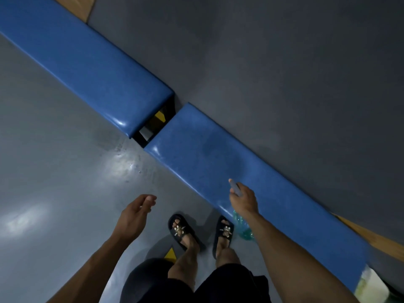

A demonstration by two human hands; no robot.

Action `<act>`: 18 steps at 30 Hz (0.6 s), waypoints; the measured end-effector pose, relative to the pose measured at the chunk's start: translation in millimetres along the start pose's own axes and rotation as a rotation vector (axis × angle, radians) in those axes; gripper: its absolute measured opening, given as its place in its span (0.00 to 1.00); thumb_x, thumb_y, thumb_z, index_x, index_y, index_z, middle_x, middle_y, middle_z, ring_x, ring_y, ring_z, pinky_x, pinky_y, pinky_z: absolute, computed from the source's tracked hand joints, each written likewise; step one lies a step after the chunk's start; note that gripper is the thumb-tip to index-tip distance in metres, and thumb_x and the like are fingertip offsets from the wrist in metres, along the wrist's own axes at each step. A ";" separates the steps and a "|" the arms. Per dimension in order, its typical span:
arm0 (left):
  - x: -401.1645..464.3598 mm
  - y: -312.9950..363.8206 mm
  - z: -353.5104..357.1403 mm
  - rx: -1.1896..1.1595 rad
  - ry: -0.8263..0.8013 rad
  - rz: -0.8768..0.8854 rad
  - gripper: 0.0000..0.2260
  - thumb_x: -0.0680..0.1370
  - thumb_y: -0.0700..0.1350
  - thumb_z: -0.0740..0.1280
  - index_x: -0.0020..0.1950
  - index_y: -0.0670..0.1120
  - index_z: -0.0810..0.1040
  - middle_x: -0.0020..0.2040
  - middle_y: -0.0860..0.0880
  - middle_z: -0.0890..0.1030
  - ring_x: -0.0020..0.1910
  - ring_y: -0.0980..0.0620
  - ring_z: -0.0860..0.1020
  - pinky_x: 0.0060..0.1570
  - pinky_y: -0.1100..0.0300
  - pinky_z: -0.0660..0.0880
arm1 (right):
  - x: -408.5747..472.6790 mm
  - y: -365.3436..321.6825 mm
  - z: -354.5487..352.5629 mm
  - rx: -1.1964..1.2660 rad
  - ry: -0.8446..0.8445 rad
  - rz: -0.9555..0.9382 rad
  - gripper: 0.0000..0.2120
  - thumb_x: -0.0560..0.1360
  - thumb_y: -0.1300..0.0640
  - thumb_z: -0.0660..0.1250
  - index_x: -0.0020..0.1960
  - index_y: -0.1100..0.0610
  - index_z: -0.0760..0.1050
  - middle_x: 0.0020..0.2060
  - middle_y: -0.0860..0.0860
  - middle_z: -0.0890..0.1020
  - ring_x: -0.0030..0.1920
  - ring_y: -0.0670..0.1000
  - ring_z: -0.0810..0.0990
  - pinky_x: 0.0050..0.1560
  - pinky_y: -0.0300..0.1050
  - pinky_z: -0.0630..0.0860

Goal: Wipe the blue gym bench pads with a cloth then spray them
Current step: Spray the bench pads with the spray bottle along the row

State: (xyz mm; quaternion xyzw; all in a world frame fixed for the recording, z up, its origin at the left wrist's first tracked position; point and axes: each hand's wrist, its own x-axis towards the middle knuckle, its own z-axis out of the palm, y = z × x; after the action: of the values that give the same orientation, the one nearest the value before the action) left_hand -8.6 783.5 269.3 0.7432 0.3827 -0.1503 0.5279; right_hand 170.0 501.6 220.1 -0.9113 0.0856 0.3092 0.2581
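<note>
Two blue bench pads run diagonally across the head view: a long pad [87, 68] at the upper left and a nearer pad [218, 154] at the lower right, with a gap between them. My right hand [243, 200] hovers over the near pad's front edge, shut on a greenish spray bottle [241, 226]; the bottle's body shows below my wrist and its nozzle sticks out past my fingers. My left hand [136, 213] hangs over the floor to the left, fingers loosely curled, holding nothing. A pale cloth [369, 283] lies at the near pad's lower right end.
Glossy grey floor [54, 171] spreads left of the bench. A dark grey wall [284, 62] rises behind the pads. The gap shows black frame and a yellow part [159, 117]. My feet in dark sandals [181, 230] stand beside the near pad.
</note>
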 end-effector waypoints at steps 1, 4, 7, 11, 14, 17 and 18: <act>0.1 -0.4 -4.8 -0.003 0.005 0.000 0.24 0.80 0.67 0.54 0.60 0.53 0.80 0.54 0.54 0.83 0.52 0.53 0.81 0.56 0.46 0.79 | 4.5 -5.6 -8.8 0.011 0.028 -0.002 0.03 0.75 0.57 0.65 0.42 0.55 0.74 0.38 0.51 0.80 0.42 0.58 0.80 0.44 0.52 0.78; -0.2 0.5 -15.6 -0.006 0.011 0.003 0.24 0.80 0.67 0.54 0.60 0.53 0.80 0.55 0.54 0.83 0.52 0.54 0.81 0.56 0.45 0.79 | 18.6 -18.7 -29.8 0.027 0.111 -0.009 0.05 0.76 0.57 0.64 0.42 0.56 0.74 0.35 0.50 0.79 0.39 0.57 0.79 0.42 0.51 0.77; 0.0 3.1 -21.5 0.002 0.000 0.001 0.25 0.79 0.64 0.53 0.63 0.51 0.79 0.56 0.52 0.83 0.53 0.53 0.81 0.58 0.45 0.78 | 24.4 -31.7 -40.9 -0.014 0.112 0.030 0.05 0.75 0.58 0.62 0.40 0.55 0.73 0.37 0.50 0.78 0.41 0.58 0.79 0.43 0.48 0.74; 2.3 7.2 -28.3 -0.010 0.003 0.002 0.24 0.79 0.62 0.53 0.63 0.51 0.79 0.56 0.51 0.82 0.53 0.52 0.81 0.57 0.46 0.78 | 17.5 -43.9 -32.1 -0.044 0.053 0.035 0.06 0.73 0.58 0.62 0.38 0.54 0.71 0.38 0.52 0.79 0.40 0.59 0.79 0.41 0.48 0.73; 3.7 10.8 -34.6 -0.021 0.021 -0.002 0.24 0.80 0.62 0.53 0.63 0.50 0.79 0.56 0.51 0.83 0.54 0.52 0.81 0.58 0.46 0.78 | 6.5 -45.8 -8.2 -0.036 -0.093 -0.038 0.07 0.74 0.55 0.63 0.38 0.52 0.73 0.37 0.51 0.80 0.39 0.57 0.80 0.41 0.51 0.78; 6.3 12.4 -42.2 -0.042 0.049 -0.014 0.24 0.79 0.62 0.53 0.62 0.50 0.80 0.55 0.51 0.83 0.53 0.52 0.81 0.57 0.47 0.78 | -6.8 -52.7 22.7 -0.130 -0.207 -0.155 0.04 0.76 0.54 0.65 0.45 0.53 0.77 0.43 0.54 0.83 0.46 0.59 0.81 0.43 0.49 0.76; 8.2 12.5 -44.9 -0.044 0.059 -0.019 0.24 0.79 0.62 0.54 0.62 0.50 0.80 0.55 0.51 0.83 0.53 0.52 0.81 0.57 0.46 0.78 | -10.6 -56.2 32.6 -0.169 -0.228 -0.189 0.05 0.77 0.54 0.65 0.47 0.54 0.78 0.46 0.55 0.83 0.49 0.60 0.81 0.44 0.47 0.74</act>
State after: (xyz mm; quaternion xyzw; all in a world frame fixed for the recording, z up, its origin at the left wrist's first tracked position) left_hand -2.2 825.4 290.3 0.7319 0.4083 -0.1247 0.5312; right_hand 162.4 566.5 228.0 -0.8928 -0.0567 0.3908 0.2165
